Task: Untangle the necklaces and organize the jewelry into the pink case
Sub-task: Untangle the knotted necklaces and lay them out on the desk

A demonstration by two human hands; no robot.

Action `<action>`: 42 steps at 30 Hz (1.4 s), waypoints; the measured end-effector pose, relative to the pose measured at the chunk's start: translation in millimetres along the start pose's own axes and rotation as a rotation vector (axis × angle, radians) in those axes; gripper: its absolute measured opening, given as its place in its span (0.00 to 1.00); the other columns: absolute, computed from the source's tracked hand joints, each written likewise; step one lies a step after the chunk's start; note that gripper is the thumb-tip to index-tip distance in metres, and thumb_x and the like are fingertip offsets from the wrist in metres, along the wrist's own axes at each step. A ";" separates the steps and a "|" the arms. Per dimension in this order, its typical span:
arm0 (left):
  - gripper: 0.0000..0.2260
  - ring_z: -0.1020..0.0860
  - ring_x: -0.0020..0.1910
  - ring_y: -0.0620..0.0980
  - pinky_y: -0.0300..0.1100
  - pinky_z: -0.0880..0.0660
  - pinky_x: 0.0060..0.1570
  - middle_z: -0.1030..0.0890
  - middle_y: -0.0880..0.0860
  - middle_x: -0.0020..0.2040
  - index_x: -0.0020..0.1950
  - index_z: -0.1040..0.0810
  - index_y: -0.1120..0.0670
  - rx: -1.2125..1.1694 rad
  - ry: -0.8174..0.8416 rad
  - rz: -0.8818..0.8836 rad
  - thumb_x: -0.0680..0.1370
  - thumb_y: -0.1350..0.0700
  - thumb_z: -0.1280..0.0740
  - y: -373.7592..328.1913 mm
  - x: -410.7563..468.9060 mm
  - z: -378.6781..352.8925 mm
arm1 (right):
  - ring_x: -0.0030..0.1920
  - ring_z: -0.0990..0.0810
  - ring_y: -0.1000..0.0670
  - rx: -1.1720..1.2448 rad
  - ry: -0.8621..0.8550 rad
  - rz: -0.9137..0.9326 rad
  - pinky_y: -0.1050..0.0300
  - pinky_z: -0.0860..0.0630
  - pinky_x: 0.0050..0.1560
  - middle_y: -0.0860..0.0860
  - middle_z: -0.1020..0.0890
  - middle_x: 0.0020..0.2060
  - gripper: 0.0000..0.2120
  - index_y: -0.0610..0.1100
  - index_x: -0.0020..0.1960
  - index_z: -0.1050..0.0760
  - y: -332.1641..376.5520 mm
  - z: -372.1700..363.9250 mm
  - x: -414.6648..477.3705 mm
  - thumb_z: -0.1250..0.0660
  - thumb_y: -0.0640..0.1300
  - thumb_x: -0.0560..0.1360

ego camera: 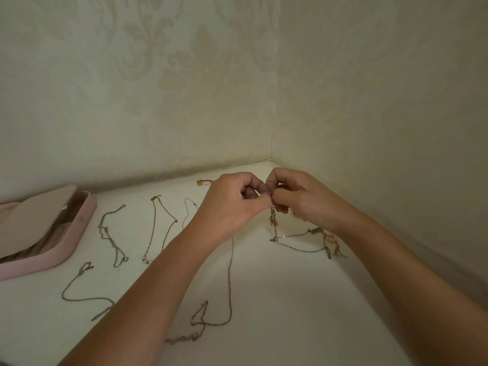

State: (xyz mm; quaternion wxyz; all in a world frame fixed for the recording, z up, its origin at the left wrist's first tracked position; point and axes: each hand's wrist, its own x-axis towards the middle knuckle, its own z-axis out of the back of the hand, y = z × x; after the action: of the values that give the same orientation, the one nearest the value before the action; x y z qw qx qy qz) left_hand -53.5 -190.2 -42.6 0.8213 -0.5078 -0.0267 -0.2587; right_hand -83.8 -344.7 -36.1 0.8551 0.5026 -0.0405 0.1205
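My left hand (232,204) and my right hand (298,196) meet above the white table near the wall corner. Both pinch the top of a tangled silver chain (273,220) that hangs down from my fingertips. Its lower part trails over the table to a small knot of chains and charms (328,243). The pink case (52,233) lies open at the left edge, its lid propped up. Several separate necklaces lie spread out between the case and my arms, among them a gold chain (158,228) and a silver chain (112,233).
The white table (277,299) sits in a corner of two papered walls. A small red-and-gold piece (204,181) lies by the back wall. A long thin chain (229,281) runs under my left forearm, and another chain (79,291) lies front left.
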 end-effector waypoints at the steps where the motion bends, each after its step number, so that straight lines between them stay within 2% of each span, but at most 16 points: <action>1: 0.03 0.35 0.24 0.41 0.32 0.38 0.27 0.31 0.43 0.25 0.38 0.20 0.52 -0.001 0.004 0.002 0.72 0.58 0.28 0.6 0.4 1.3 | 0.28 0.31 0.59 0.002 0.004 0.028 0.71 0.37 0.27 0.57 0.27 0.27 0.03 0.43 0.40 0.29 0.2 1.8 -0.8 0.36 0.42 0.70; 3: 0.06 0.35 0.24 0.41 0.32 0.37 0.28 0.31 0.43 0.24 0.37 0.20 0.51 0.004 0.009 -0.001 0.72 0.59 0.27 1.9 0.6 4.4 | 0.27 0.31 0.61 -0.009 0.018 0.060 0.71 0.37 0.28 0.60 0.27 0.25 0.04 0.40 0.42 0.28 -0.2 5.5 -1.4 0.35 0.36 0.74; 6: 0.07 0.35 0.25 0.41 0.32 0.37 0.29 0.32 0.42 0.23 0.36 0.21 0.51 0.019 0.025 -0.005 0.72 0.60 0.27 1.6 -0.2 5.4 | 0.28 0.30 0.60 -0.025 0.023 0.059 0.70 0.36 0.30 0.59 0.28 0.25 0.04 0.40 0.41 0.27 -0.1 6.3 -1.1 0.34 0.34 0.73; 8: 0.06 0.35 0.27 0.41 0.33 0.36 0.31 0.31 0.42 0.25 0.37 0.20 0.50 0.002 0.024 -0.006 0.72 0.58 0.27 1.0 -0.9 3.2 | 0.29 0.30 0.58 -0.008 0.014 0.045 0.67 0.35 0.31 0.58 0.28 0.25 0.05 0.42 0.38 0.28 1.0 5.6 -0.5 0.33 0.38 0.71; 10: 0.04 0.33 0.30 0.43 0.34 0.35 0.33 0.27 0.47 0.31 0.39 0.19 0.49 -0.046 0.022 0.003 0.73 0.56 0.27 -0.8 -1.2 1.1 | 0.30 0.30 0.55 0.003 -0.001 -0.002 0.60 0.33 0.35 0.54 0.27 0.27 0.05 0.44 0.36 0.29 0.2 4.6 0.9 0.37 0.45 0.67; 13: 0.03 0.32 0.30 0.42 0.29 0.36 0.31 0.25 0.50 0.35 0.43 0.17 0.53 -0.126 -0.003 0.024 0.74 0.55 0.28 -3.1 -1.3 -0.7 | 0.31 0.30 0.52 -0.030 -0.056 -0.049 0.54 0.34 0.37 0.52 0.26 0.28 0.08 0.44 0.36 0.29 -2.3 1.7 1.3 0.41 0.48 0.67; 16: 0.05 0.34 0.24 0.39 0.26 0.39 0.26 0.30 0.44 0.28 0.45 0.16 0.57 -0.193 -0.059 0.065 0.75 0.56 0.29 -2.6 -1.8 -1.7 | 0.28 0.33 0.56 -0.095 -0.122 -0.031 0.57 0.35 0.33 0.57 0.28 0.26 0.10 0.47 0.35 0.30 -3.7 -2.2 0.6 0.38 0.47 0.74; 19: 0.04 0.36 0.19 0.40 0.27 0.41 0.23 0.34 0.41 0.21 0.45 0.17 0.58 -0.232 -0.074 0.107 0.76 0.58 0.30 -2.3 -2.2 -0.6 | 0.26 0.34 0.59 -0.130 -0.175 0.038 0.66 0.36 0.29 0.55 0.29 0.28 0.10 0.44 0.36 0.29 -0.5 -4.4 -0.8 0.37 0.44 0.76; 22: 0.05 0.37 0.18 0.41 0.28 0.42 0.22 0.34 0.42 0.21 0.42 0.17 0.56 -0.224 -0.088 0.149 0.76 0.58 0.30 -2.2 -1.2 0.8 | 0.27 0.31 0.60 -0.096 -0.191 0.067 0.71 0.36 0.27 0.55 0.27 0.29 0.07 0.39 0.39 0.25 2.5 -4.5 -0.7 0.34 0.40 0.75; 25: 0.07 0.40 0.20 0.42 0.31 0.43 0.22 0.37 0.43 0.21 0.39 0.19 0.56 -0.197 -0.070 0.159 0.76 0.59 0.33 -2.9 -0.7 -0.2 | 0.28 0.30 0.59 -0.002 -0.191 0.037 0.70 0.36 0.28 0.54 0.25 0.28 0.05 0.42 0.39 0.24 3.4 -4.1 0.0 0.32 0.39 0.73; 28: 0.07 0.40 0.20 0.42 0.30 0.43 0.22 0.37 0.43 0.21 0.38 0.20 0.56 -0.159 -0.053 0.128 0.76 0.60 0.34 -3.5 -0.9 -2.2 | 0.25 0.32 0.60 0.044 -0.147 0.001 0.71 0.38 0.25 0.53 0.26 0.27 0.04 0.41 0.40 0.25 5.5 -3.1 -1.0 0.33 0.36 0.73; 35: 0.06 0.33 0.23 0.38 0.27 0.39 0.25 0.32 0.42 0.25 0.38 0.20 0.55 -0.102 -0.085 0.062 0.76 0.60 0.33 -0.5 0.4 -1.7 | 0.25 0.30 0.61 -0.067 -0.135 0.011 0.72 0.37 0.26 0.58 0.26 0.24 0.09 0.46 0.37 0.26 2.0 -2.5 0.3 0.34 0.38 0.75; 37: 0.06 0.33 0.24 0.38 0.27 0.38 0.26 0.32 0.44 0.29 0.39 0.20 0.54 -0.102 -0.080 0.061 0.76 0.59 0.32 0.2 1.0 -0.7 | 0.26 0.30 0.60 -0.061 -0.138 0.016 0.68 0.35 0.28 0.57 0.26 0.25 0.08 0.46 0.38 0.25 1.0 -0.2 0.3 0.33 0.38 0.75; 39: 0.05 0.34 0.24 0.39 0.27 0.38 0.26 0.32 0.45 0.30 0.41 0.18 0.53 -0.136 -0.069 0.071 0.76 0.57 0.31 1.8 1.4 1.6 | 0.29 0.30 0.55 0.002 -0.131 -0.005 0.58 0.34 0.32 0.55 0.25 0.27 0.05 0.44 0.39 0.23 0.0 3.3 -0.5 0.32 0.40 0.75; 40: 0.04 0.34 0.24 0.39 0.27 0.39 0.26 0.32 0.45 0.29 0.42 0.17 0.52 -0.167 -0.061 0.084 0.76 0.56 0.30 2.8 1.6 3.1 | 0.31 0.30 0.54 0.038 -0.123 -0.019 0.53 0.34 0.35 0.54 0.25 0.28 0.04 0.43 0.41 0.22 -0.1 4.7 -1.3 0.32 0.41 0.75; 42: 0.03 0.34 0.22 0.39 0.27 0.39 0.25 0.31 0.41 0.25 0.45 0.16 0.53 -0.216 -0.042 0.108 0.75 0.55 0.29 3.7 1.4 6.9 | 0.32 0.29 0.54 0.095 -0.103 -0.038 0.52 0.34 0.39 0.53 0.25 0.29 0.04 0.43 0.42 0.21 -0.2 5.6 -2.1 0.32 0.41 0.75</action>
State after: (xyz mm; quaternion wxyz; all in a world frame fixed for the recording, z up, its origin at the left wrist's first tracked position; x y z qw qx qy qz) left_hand -49.1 -183.6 -41.9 0.7737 -0.5995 0.0115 -0.2048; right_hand -85.4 -349.9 -33.9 0.8291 0.5489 -0.0691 0.0802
